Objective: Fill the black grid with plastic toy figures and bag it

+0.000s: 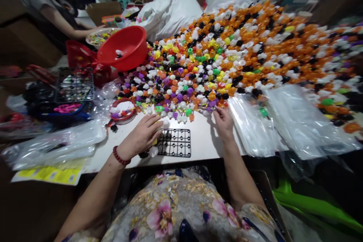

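Observation:
A black plastic grid [181,143] lies on the white table in front of me. My left hand [143,133], with a dark red bead bracelet, reaches over the grid's left end, fingers stretched out. A white piece [165,123] sits by its fingertips, and a few white, yellow and black pieces show beneath and beside the palm. My right hand [224,121] is at the near edge of a big pile of small coloured plastic pieces [181,87]. Its thumb and fingers are pinched together beside purple pieces [211,104]; what they hold is too small to make out.
Clear plastic bags [252,124] lie to the right, more bags [65,140] to the left. A red basin [124,49] and a small red-rimmed dish [123,110] stand left of the pile. Another person's arm [66,26] reaches toward a bowl at the back left. A green chair [309,202] is at lower right.

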